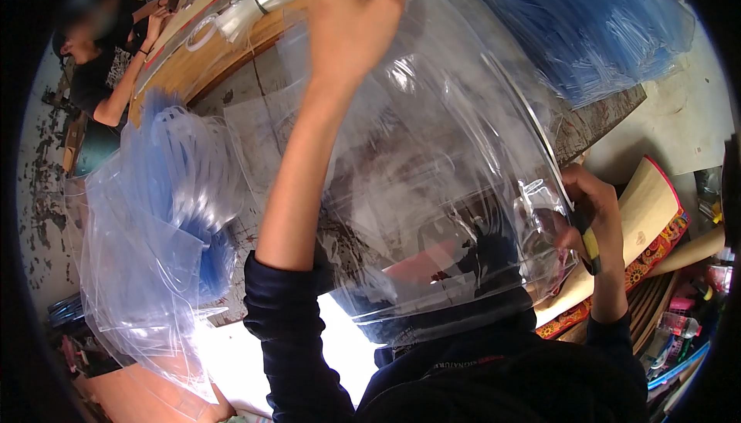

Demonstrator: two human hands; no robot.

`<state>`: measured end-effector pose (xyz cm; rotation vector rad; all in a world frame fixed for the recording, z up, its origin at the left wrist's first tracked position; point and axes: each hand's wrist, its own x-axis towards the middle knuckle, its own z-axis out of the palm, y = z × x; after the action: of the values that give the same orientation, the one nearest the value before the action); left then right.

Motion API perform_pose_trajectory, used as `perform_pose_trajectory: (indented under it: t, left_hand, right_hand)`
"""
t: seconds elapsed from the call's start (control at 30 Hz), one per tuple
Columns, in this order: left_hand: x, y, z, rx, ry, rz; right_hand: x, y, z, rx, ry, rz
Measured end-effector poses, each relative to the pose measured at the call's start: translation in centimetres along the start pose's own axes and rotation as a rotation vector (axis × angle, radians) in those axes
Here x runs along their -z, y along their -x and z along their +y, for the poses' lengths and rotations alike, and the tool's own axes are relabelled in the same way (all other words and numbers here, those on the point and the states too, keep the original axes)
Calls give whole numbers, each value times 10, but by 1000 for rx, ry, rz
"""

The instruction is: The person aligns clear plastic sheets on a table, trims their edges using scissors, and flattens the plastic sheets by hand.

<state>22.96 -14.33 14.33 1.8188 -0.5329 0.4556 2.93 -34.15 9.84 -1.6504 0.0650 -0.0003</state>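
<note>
A large clear plastic sheet [432, 153] stretches across the middle of the view, from the far side of the table down over my front. At the top, my left hand [355, 18] is closed on its far edge, with the fingertips partly cut off by the frame. On the right, my right hand [598, 207] is closed around a tool with a black-and-yellow handle [591, 249], beside the sheet's right edge. A long thin bright line runs up from that handle along the plastic; whether it is a blade or the sheet's edge I cannot tell.
Bluish clear plastic pieces form a pile [587, 25] at upper right and another [166, 207] at left. A tape roll [202, 35] and tied plastic strips [266, 2] lie on a wooden board. A patterned roll [656, 257] stands at right. Another person [100, 68] works at upper left.
</note>
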Motion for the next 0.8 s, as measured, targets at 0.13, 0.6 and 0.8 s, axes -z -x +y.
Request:
perform_pose_trajectory:
  t: [0.13,0.6,0.8]
  left_hand:
    - [-6,-2,0,26,-4,-12]
    - [-4,0,2,29,7,-41]
    - [-8,4,3,-32,39,-33]
  right_hand:
    - [-14,-16,-7,25,88,4]
    - [-16,-19,-2,9,64,8]
    - [-16,-16,-2,12,83,2]
